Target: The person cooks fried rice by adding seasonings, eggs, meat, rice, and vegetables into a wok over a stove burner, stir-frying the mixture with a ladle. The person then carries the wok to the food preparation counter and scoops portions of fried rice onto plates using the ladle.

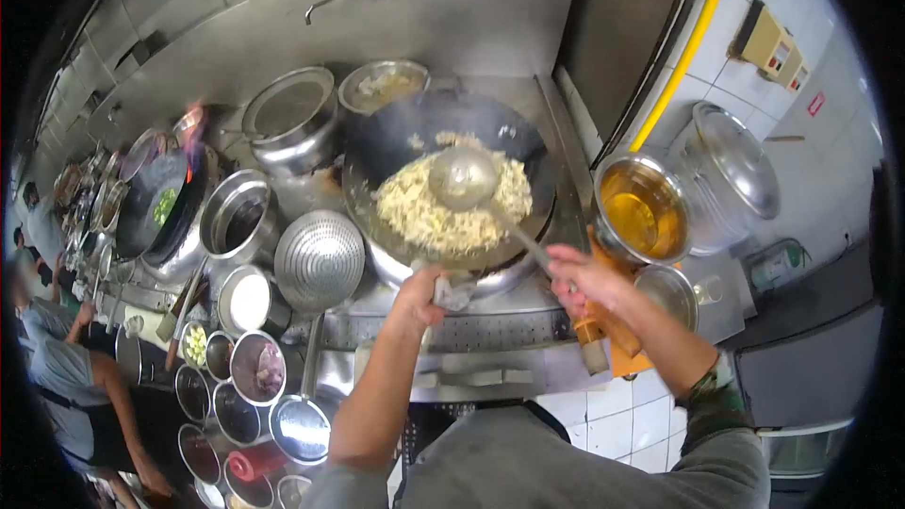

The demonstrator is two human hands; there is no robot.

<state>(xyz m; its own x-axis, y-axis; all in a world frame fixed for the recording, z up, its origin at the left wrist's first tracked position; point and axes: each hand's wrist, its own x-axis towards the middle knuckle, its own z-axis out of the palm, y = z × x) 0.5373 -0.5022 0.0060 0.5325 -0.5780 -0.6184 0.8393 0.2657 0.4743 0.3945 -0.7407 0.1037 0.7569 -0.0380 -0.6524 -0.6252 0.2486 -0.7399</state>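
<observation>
A large dark wok [386, 137] sits on the stove with chopped pale yellow food [405, 203] in it, and some steam rises. My left hand [420, 294] is closed round a whitish cloth [455, 291] at the wok's near edge. The long handle of a metal ladle [464, 179] is in my right hand [583, 281], whose fingers are wrapped round it. The ladle's round bowl is over the food, near the middle of the wok.
Right of the wok stand a pot of amber liquid [641, 217] and a large lidded pot [735, 160]. A perforated strainer [320, 261], steel pots and several ingredient bowls [257, 368] crowd the left. Another wok [151, 198] has flames beside it. People [71, 358] stand far left.
</observation>
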